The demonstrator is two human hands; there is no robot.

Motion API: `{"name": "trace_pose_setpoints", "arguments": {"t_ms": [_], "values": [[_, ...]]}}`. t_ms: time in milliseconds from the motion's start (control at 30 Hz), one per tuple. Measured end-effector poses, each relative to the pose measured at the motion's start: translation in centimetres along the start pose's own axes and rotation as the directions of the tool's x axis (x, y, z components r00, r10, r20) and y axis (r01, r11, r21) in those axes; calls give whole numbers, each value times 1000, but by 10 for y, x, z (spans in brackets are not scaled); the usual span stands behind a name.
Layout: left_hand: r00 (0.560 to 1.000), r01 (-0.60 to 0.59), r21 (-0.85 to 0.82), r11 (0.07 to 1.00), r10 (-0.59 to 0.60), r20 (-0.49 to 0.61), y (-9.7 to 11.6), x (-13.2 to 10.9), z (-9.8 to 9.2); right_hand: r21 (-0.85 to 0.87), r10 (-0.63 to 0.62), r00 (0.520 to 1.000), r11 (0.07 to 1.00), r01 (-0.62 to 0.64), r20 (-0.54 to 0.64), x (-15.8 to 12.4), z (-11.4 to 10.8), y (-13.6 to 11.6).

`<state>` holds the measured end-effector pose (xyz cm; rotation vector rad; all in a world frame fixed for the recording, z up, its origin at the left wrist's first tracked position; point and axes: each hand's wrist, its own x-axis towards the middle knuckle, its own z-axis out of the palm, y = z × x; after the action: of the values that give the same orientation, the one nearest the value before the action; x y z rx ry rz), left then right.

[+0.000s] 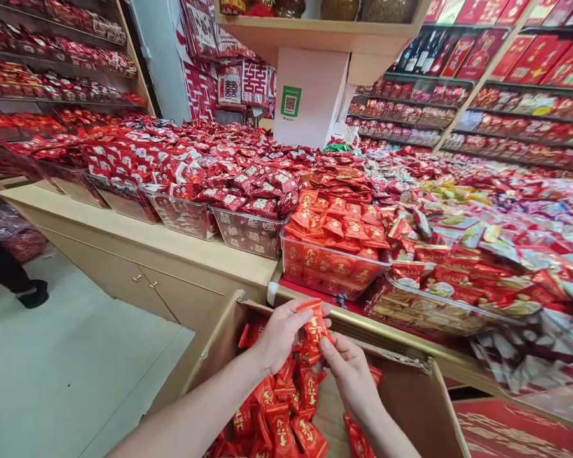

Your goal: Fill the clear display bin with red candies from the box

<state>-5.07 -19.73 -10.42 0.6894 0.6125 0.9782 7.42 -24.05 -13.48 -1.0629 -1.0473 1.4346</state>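
Between my two hands is a red candy packet with gold characters, held above an open cardboard box. My left hand pinches it by its upper left side. My right hand grips its lower right edge, thumb on the front. Whether more packets lie behind this one is hidden by the fingers. Loose red packets of the same look lie in the box below, mostly on its left side. Just beyond the box, a clear plastic bin is heaped with similar red packets.
Several clear bins of wrapped sweets line the wooden counter. A bin with durian packets stands to the right. A white pillar with a QR sign rises behind. Stocked shelves flank both sides. Someone's foot shows at far left.
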Motion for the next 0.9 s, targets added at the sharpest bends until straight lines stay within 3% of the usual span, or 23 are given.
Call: {"name": "trace_pose_setpoints", "arguments": {"t_ms": [67,133,267,333,433,500,600,667,733,767,900], "values": [[1000,13,41,999,-13,9,2,1,-3,-73,-32,998,997,28,-54,1,-3,1],[1000,-3,195,981,-3,30,5,2,-7,-95,-52,991,995,40,-121,4,-9,-1],[994,-85,457,885,106,-19,4,2,-10,40,-31,975,998,41,-220,9,-18,-2],[990,-100,450,887,135,-47,2,-1,-9,105,-16,983,994,35,-183,10,-18,-1],[999,-12,420,907,30,-37,2,-5,-5,22,-58,992,998,61,-111,7,-16,-4],[998,62,399,915,-50,-40,5,-8,-3,-77,-116,982,991,106,-148,5,-15,-9],[997,30,262,965,-9,-83,8,-9,1,-252,-295,924,939,233,-243,5,-15,-17],[988,-23,145,989,45,-149,7,-8,2,-503,-551,803,773,387,-229,6,-12,-19],[972,-76,115,990,99,-214,4,-8,2,-740,-768,639,460,491,-54,8,-7,-18],[967,-91,135,987,120,-224,3,-7,1,-806,-808,585,298,511,72,10,-4,-17],[977,-113,204,972,146,-154,4,-11,0,-824,-704,522,-162,543,482,14,1,-20]]}}
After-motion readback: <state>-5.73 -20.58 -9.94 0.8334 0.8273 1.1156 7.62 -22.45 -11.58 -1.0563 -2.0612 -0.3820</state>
